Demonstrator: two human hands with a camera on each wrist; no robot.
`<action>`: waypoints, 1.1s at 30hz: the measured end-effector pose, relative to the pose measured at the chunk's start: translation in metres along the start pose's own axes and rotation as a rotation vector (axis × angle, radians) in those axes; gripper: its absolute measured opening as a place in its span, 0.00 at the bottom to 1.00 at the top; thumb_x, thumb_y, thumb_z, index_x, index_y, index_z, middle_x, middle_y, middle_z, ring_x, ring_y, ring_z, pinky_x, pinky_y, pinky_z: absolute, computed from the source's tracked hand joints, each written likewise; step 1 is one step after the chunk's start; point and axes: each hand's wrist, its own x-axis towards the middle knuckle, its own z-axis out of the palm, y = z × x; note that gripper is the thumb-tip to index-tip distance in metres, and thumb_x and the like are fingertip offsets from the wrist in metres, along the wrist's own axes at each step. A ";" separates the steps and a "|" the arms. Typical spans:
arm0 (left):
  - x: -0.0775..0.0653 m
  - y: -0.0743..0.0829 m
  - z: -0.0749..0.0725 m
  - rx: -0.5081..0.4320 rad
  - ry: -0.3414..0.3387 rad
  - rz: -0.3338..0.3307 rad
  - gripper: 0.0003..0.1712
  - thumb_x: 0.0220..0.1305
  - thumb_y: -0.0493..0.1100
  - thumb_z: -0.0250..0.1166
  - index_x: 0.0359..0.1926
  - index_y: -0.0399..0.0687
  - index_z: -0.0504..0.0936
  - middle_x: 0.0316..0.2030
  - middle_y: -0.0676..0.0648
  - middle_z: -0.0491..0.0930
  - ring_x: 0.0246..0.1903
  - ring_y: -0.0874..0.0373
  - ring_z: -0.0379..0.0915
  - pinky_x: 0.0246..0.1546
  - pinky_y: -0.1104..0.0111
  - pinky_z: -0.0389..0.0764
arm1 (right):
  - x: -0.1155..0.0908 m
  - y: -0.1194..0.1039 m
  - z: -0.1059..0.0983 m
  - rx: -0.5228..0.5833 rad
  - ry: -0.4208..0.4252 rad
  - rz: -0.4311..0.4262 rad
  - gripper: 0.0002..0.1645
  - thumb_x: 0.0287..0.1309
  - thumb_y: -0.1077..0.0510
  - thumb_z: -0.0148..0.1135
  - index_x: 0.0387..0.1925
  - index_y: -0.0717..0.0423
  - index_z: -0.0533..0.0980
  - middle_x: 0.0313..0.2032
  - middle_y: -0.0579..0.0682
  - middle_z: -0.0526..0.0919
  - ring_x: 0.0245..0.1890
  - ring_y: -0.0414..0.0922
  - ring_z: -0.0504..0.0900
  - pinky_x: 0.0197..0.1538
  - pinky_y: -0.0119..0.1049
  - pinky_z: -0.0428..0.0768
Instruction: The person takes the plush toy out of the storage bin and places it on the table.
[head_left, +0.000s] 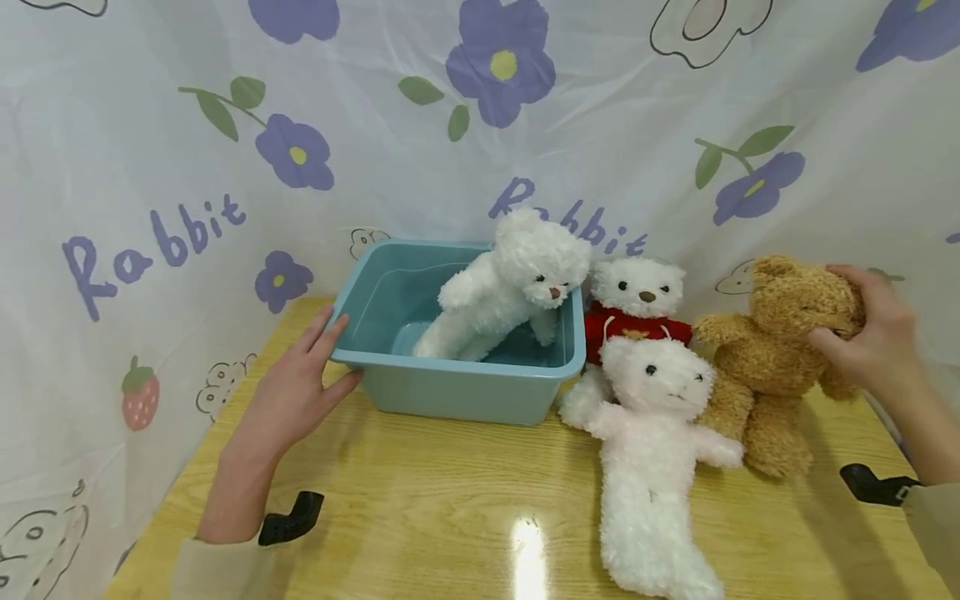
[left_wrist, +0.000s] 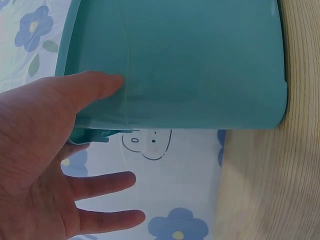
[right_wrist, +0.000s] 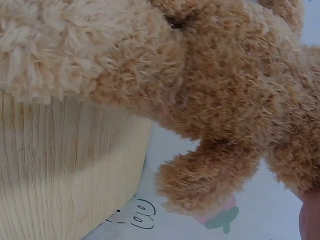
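Observation:
A light-blue plastic bin (head_left: 457, 387) stands on the table with a white teddy bear (head_left: 487, 300) leaning inside, its head over the right rim. My left hand (head_left: 292, 392) holds the bin's front left corner, thumb on the front wall (left_wrist: 200, 65) and fingers at the left rim; two fingers extend free in the left wrist view. My right hand (head_left: 877, 333) grips the head of a brown teddy bear (head_left: 780, 358), thumb across its face. The bear's furry body (right_wrist: 225, 90) fills much of the right wrist view, where only a bit of the hand shows.
Right of the bin sits a white bear in a red sweater (head_left: 637, 300). A long white plush toy (head_left: 652, 475) lies in front of it, on the wooden table (head_left: 450, 500). Behind hangs a white cloth (head_left: 375, 183) printed with purple flowers.

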 end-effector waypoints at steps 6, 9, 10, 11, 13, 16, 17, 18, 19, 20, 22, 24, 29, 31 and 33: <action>0.002 0.002 -0.001 0.000 -0.001 0.005 0.49 0.67 0.48 0.71 0.81 0.45 0.56 0.80 0.38 0.47 0.67 0.22 0.59 0.55 0.30 0.70 | 0.002 0.006 -0.002 0.007 -0.194 0.113 0.45 0.51 0.65 0.63 0.72 0.66 0.63 0.51 0.70 0.72 0.35 0.31 0.64 0.33 0.32 0.62; 0.003 0.003 -0.002 0.003 -0.003 0.007 0.49 0.68 0.48 0.71 0.81 0.45 0.55 0.80 0.37 0.47 0.67 0.23 0.59 0.55 0.31 0.70 | 0.003 0.006 -0.002 0.025 -0.314 0.195 0.45 0.56 0.63 0.63 0.74 0.64 0.60 0.51 0.68 0.72 0.30 0.36 0.67 0.30 0.31 0.64; 0.003 0.003 -0.002 0.004 -0.003 0.009 0.49 0.68 0.48 0.71 0.81 0.45 0.55 0.80 0.37 0.47 0.67 0.23 0.59 0.55 0.31 0.71 | 0.003 0.006 -0.001 0.028 -0.339 0.206 0.45 0.57 0.63 0.63 0.75 0.63 0.60 0.51 0.68 0.73 0.30 0.39 0.68 0.31 0.33 0.65; 0.003 0.003 -0.002 0.006 -0.003 0.010 0.49 0.68 0.47 0.71 0.81 0.45 0.55 0.80 0.37 0.47 0.67 0.23 0.59 0.55 0.32 0.71 | 0.003 0.005 0.000 0.035 -0.361 0.211 0.45 0.58 0.62 0.62 0.76 0.63 0.59 0.51 0.68 0.73 0.31 0.42 0.69 0.32 0.35 0.66; 0.004 0.003 -0.002 0.007 -0.004 0.011 0.48 0.68 0.47 0.71 0.81 0.45 0.55 0.80 0.37 0.48 0.68 0.24 0.60 0.56 0.33 0.72 | 0.005 0.004 0.003 0.050 -0.389 0.214 0.45 0.58 0.62 0.62 0.76 0.62 0.59 0.54 0.69 0.72 0.35 0.48 0.73 0.35 0.40 0.69; 0.004 0.004 -0.001 0.005 -0.010 0.005 0.49 0.68 0.47 0.71 0.81 0.45 0.55 0.80 0.37 0.47 0.68 0.25 0.60 0.55 0.33 0.72 | 0.007 0.001 0.008 0.063 -0.415 0.206 0.45 0.58 0.61 0.61 0.77 0.61 0.59 0.59 0.71 0.69 0.43 0.61 0.73 0.40 0.54 0.70; 0.004 0.004 -0.001 0.004 -0.013 0.002 0.49 0.68 0.48 0.71 0.81 0.45 0.55 0.80 0.37 0.47 0.68 0.25 0.61 0.55 0.33 0.72 | 0.008 0.000 0.009 0.075 -0.421 0.207 0.45 0.58 0.61 0.61 0.77 0.61 0.59 0.61 0.72 0.68 0.45 0.65 0.73 0.40 0.58 0.69; 0.004 0.004 -0.001 0.003 -0.016 -0.002 0.49 0.68 0.48 0.71 0.81 0.46 0.55 0.80 0.37 0.47 0.68 0.25 0.60 0.55 0.33 0.72 | 0.008 0.000 0.010 0.084 -0.424 0.207 0.45 0.58 0.61 0.61 0.77 0.61 0.58 0.62 0.72 0.66 0.48 0.67 0.72 0.42 0.60 0.69; 0.003 0.004 -0.001 0.001 -0.019 -0.006 0.49 0.68 0.49 0.71 0.81 0.46 0.55 0.80 0.37 0.47 0.68 0.25 0.60 0.55 0.33 0.72 | 0.008 0.000 0.011 0.090 -0.422 0.209 0.45 0.58 0.61 0.60 0.77 0.61 0.59 0.63 0.72 0.66 0.48 0.67 0.72 0.43 0.61 0.68; 0.003 0.004 -0.002 0.001 -0.021 -0.009 0.49 0.68 0.49 0.71 0.81 0.46 0.54 0.80 0.37 0.47 0.68 0.25 0.60 0.55 0.33 0.72 | 0.009 0.001 0.012 0.098 -0.422 0.208 0.45 0.58 0.62 0.60 0.77 0.61 0.58 0.63 0.72 0.65 0.49 0.68 0.72 0.43 0.62 0.68; 0.003 0.004 -0.002 -0.002 -0.024 -0.011 0.50 0.68 0.50 0.71 0.82 0.46 0.54 0.80 0.37 0.47 0.68 0.24 0.60 0.54 0.32 0.72 | 0.008 0.003 0.013 0.110 -0.421 0.205 0.45 0.59 0.61 0.59 0.77 0.60 0.58 0.64 0.72 0.64 0.50 0.68 0.71 0.44 0.63 0.67; 0.003 0.004 -0.002 -0.003 -0.022 -0.009 0.49 0.68 0.50 0.71 0.81 0.46 0.54 0.80 0.37 0.47 0.68 0.24 0.60 0.54 0.33 0.72 | 0.008 0.006 0.014 0.128 -0.425 0.200 0.46 0.60 0.61 0.58 0.79 0.59 0.56 0.66 0.73 0.63 0.51 0.69 0.70 0.45 0.65 0.67; 0.003 0.003 -0.003 0.006 -0.025 -0.008 0.49 0.68 0.49 0.71 0.81 0.45 0.54 0.80 0.38 0.46 0.68 0.24 0.60 0.55 0.33 0.71 | 0.006 0.011 0.014 0.173 -0.429 0.173 0.46 0.62 0.60 0.55 0.80 0.56 0.53 0.71 0.73 0.58 0.55 0.73 0.66 0.47 0.70 0.64; 0.002 0.003 -0.003 0.010 -0.031 -0.014 0.49 0.68 0.49 0.70 0.81 0.45 0.54 0.81 0.38 0.45 0.68 0.24 0.60 0.55 0.33 0.72 | 0.006 0.012 0.014 0.185 -0.426 0.164 0.46 0.62 0.59 0.55 0.81 0.56 0.53 0.73 0.73 0.56 0.57 0.74 0.65 0.48 0.72 0.62; 0.002 0.003 -0.003 0.012 -0.037 -0.020 0.49 0.69 0.49 0.70 0.82 0.45 0.54 0.81 0.38 0.45 0.68 0.24 0.60 0.55 0.33 0.72 | 0.006 0.012 0.015 0.192 -0.422 0.159 0.46 0.64 0.57 0.55 0.81 0.55 0.53 0.74 0.73 0.55 0.59 0.76 0.64 0.49 0.74 0.61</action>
